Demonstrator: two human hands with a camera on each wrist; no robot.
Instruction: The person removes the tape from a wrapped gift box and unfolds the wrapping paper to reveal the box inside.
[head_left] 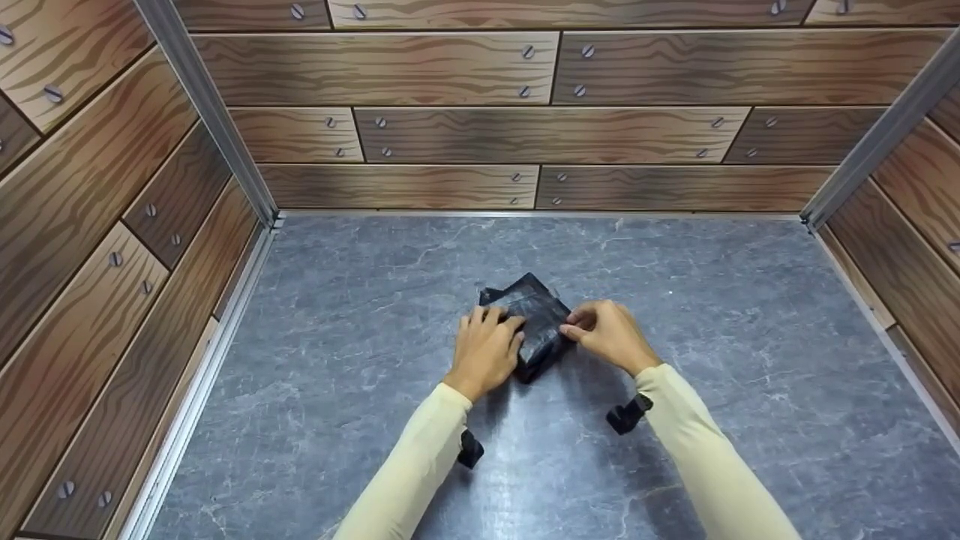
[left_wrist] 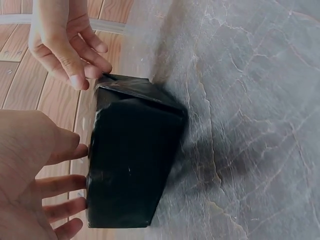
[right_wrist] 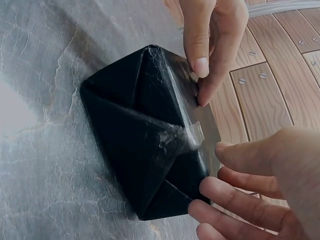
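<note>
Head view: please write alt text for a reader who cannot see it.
A person's left hand rests on a boxy, glossy black wrapped package while their right hand pinches its right edge with thumb and fingers. The package sits on a grey marbled surface, before a brown wood-plank-patterned wall; both arms wear pale yellow sleeves.

Past the black, shiny-wrapped, boxy packet [head_left: 541, 311], your hand could pass across the grey marbled tabletop [head_left: 360, 277] toward 12 o'clock, up to the brown wood-plank-patterned wall [head_left: 450, 135]. Silver metal posts [head_left: 214, 112] bound that stretch at 10 and 2. Your left hand [head_left: 486, 349] blocks the packet's 8 o'clock side, your right hand [head_left: 607, 334] its 3 o'clock corner. At 6, you have a gap between your cream-sleeved forearms [head_left: 416, 457], narrowed by black wrist-mounted blocks [head_left: 628, 415].
</note>
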